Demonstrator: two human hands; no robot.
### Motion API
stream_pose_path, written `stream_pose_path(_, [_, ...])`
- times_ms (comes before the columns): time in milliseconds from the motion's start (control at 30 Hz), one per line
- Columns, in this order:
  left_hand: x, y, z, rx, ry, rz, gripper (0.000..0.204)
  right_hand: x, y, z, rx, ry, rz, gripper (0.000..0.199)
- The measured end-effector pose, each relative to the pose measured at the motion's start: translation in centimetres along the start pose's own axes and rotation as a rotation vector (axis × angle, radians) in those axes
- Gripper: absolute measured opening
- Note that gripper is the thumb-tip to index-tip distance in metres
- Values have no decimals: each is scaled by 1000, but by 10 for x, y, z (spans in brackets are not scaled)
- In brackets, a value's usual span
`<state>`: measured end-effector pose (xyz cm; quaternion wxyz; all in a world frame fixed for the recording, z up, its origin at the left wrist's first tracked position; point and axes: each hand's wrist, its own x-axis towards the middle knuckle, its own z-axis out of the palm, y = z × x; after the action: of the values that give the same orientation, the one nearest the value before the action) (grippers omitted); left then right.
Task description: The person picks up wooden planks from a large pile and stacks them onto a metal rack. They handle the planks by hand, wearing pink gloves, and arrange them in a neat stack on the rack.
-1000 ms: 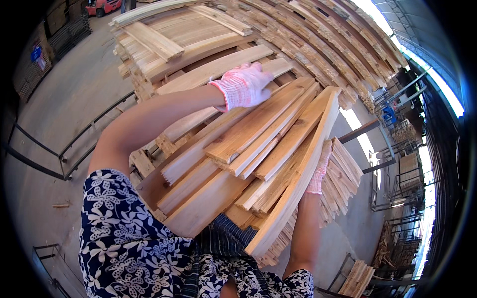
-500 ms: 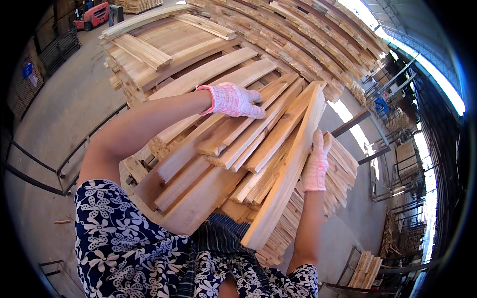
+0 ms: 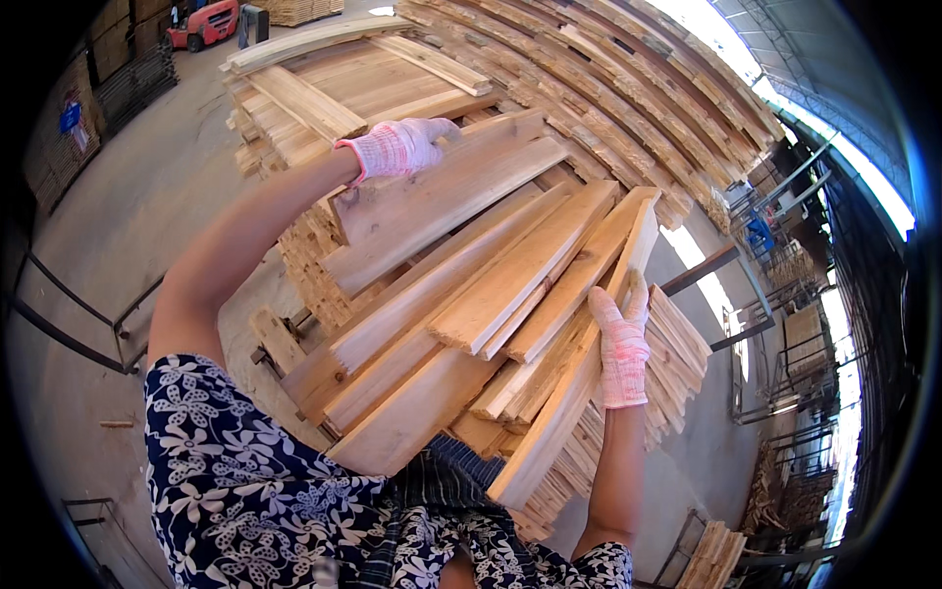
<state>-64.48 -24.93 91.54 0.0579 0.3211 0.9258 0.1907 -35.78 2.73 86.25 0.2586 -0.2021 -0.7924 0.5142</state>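
My left hand (image 3: 402, 149), in a white-and-pink knit glove, holds the far-left edge of a wide brownish board (image 3: 432, 182), fingers bent over it; its thumb is hidden. A paler board (image 3: 446, 218) lies alongside. Nearer the middle, several loose boards (image 3: 525, 265) overlap in a fan across the pile. My right hand (image 3: 622, 348), in the same kind of glove, is at the right side, its thumb and fingers on either side of a long light plank (image 3: 549, 427) tilted on its edge.
A stack of boards (image 3: 294, 147) stands beyond my left hand, and tall layered timber (image 3: 608, 88) rises behind. More sticks (image 3: 667, 363) are piled right of my right hand. Metal rails (image 3: 74, 304) stand at left, a metal bar (image 3: 702, 270) at right. A red forklift (image 3: 206, 25) is far off.
My left hand has moved left and away from the middle, with a board shifted to the far-left side of the pile. My right hand stays by the tilted plank; the view has shifted slightly.
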Motion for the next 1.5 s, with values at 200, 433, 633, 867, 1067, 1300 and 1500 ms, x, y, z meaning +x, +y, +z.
stream_pose_path(200, [2,-9,25,266,161,-26,38,-2,4,-6,-43,-13,-40,89])
stream_pose_path(433, [23,66,70,397,53,146,45,-9,-17,-2,31,-16,-8,85])
stream_pose_path(633, [37,74,68,400,-121,76,60,-6,-7,-8,-12,15,-20,85])
stream_pose_path(867, [43,61,79,504,35,2,76,-13,-24,3,-19,5,-31,80])
stream_pose_path(1067, [60,41,56,546,-22,96,59,-17,-25,-4,17,16,10,81])
stream_pose_path(1300, [51,23,64,588,224,98,54,-13,-26,4,17,7,-30,82])
stream_pose_path(1500, [-38,86,66,44,-235,31,77,-11,-14,4,117,11,-11,82])
